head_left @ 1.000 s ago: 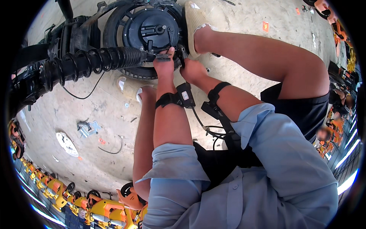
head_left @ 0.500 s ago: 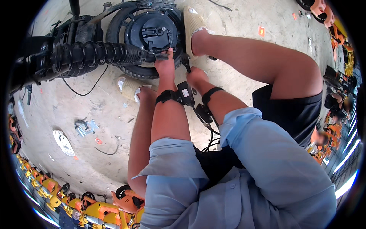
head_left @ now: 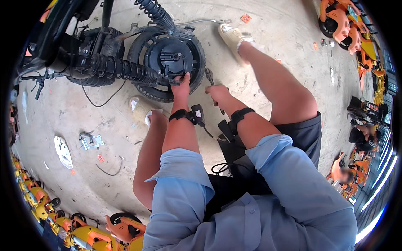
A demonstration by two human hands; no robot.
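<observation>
1. The right grip [head_left: 218, 94] is closed around a slim, dark, wrench-like metal tool [head_left: 209, 75]; the head sticks out ahead of the grip, apart from the wheel, and the tail end shows behind it.
2. The left grip [head_left: 181, 88], just left of the right one, touches a small dark metal fitting [head_left: 175, 83]. Its thumb lies on the outer side; the other fingers are largely hidden, so I cannot tell how firmly it closes.
3. To work well here, the left grip should probably steady the fitting, thumb clear of the tool's swing, while the right holds nearer the tail for leverage and seats the head squarely before adding force.
4. Just ahead of the left grip is a black, round-hubbed wheel [head_left: 165, 54]; a black coil-spring shock absorber [head_left: 130, 72] runs off to its left.
5. Well left of both grips, nearer the person, a white oval plate [head_left: 63, 152] lies on the grey floor [head_left: 113, 125].
</observation>
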